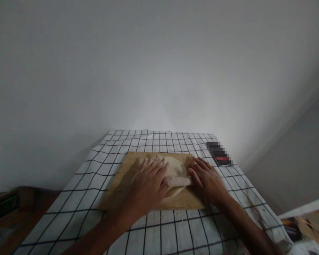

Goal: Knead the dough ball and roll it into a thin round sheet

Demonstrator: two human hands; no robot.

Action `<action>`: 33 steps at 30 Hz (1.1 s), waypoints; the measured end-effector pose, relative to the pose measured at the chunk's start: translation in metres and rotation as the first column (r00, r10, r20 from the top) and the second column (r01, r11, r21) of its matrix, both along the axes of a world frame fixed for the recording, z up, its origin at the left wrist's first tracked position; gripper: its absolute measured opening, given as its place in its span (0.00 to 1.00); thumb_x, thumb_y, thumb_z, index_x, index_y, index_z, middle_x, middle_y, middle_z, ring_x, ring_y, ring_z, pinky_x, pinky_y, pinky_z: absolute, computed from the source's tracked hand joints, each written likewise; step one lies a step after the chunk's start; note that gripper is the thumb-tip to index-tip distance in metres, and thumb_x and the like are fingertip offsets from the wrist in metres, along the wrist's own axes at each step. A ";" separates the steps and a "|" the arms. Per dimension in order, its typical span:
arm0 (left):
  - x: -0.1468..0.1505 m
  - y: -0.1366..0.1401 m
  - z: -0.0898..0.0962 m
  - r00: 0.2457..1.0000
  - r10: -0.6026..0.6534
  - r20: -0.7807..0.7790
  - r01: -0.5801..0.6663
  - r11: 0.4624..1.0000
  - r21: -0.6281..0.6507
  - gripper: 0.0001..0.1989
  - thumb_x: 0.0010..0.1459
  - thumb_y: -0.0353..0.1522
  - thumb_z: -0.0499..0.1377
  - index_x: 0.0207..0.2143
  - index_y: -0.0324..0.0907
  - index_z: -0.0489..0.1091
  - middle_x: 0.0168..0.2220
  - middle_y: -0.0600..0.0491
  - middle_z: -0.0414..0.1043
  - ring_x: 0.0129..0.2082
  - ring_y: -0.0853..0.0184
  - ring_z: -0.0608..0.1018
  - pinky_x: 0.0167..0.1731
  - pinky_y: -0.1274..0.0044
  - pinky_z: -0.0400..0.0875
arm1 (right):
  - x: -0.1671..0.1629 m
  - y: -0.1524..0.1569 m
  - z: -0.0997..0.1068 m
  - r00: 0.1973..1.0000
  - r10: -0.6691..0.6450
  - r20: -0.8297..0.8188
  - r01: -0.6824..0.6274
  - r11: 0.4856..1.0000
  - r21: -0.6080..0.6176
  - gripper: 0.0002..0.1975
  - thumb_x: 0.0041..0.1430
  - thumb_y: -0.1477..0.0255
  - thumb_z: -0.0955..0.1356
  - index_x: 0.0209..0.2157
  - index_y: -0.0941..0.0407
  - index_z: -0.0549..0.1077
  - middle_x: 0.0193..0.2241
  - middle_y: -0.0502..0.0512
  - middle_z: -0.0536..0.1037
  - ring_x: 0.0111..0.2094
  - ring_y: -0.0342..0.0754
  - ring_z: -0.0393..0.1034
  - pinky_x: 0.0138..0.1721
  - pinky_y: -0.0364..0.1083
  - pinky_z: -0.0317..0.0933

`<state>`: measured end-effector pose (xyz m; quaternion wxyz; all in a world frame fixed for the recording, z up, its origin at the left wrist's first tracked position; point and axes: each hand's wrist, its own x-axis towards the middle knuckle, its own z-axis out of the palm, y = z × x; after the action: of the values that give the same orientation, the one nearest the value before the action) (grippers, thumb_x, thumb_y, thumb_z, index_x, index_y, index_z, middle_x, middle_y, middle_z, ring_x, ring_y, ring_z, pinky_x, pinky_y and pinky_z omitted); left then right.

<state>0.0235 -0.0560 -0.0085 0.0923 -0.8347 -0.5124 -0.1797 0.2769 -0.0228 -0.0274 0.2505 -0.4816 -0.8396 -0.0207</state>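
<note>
A pale rolling pin (179, 181) lies crosswise over a thin, flattened sheet of dough (177, 165) on a wooden board (116, 193). My left hand (152, 179) rests over the pin's left part, with fingers stretched forward and spread above the dough. Whitish flour or dough clings to its fingertips. At the pin's other end, my right hand (207, 177) lies palm down with fingers extended toward the board's right edge. Both palms hide the pin's ends, and my left hand covers part of the dough.
A white tablecloth (172, 233) with black grid lines covers the table under the board. Small crumbs (178, 213) lie by the board's front edge. A dark phone-like object (220, 154), partly pixelated, sits at the right. Behind the table rises a plain wall (159, 71).
</note>
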 end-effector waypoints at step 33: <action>-0.002 -0.036 -0.022 0.993 -0.063 -0.096 0.073 0.992 0.106 0.31 0.69 0.39 0.48 0.71 0.40 0.47 0.71 0.50 0.46 0.70 0.58 0.54 0.67 0.63 0.56 | 0.015 -0.059 -0.010 1.000 0.014 0.015 -0.014 1.000 0.011 0.30 0.70 0.65 0.61 0.70 0.52 0.51 0.69 0.57 0.57 0.69 0.55 0.50 0.64 0.60 0.62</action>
<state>0.0214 -0.0919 -0.0302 0.1553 -0.8528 -0.4680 -0.1718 0.2921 -0.0818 -0.0378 0.2471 -0.4743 -0.8445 -0.0272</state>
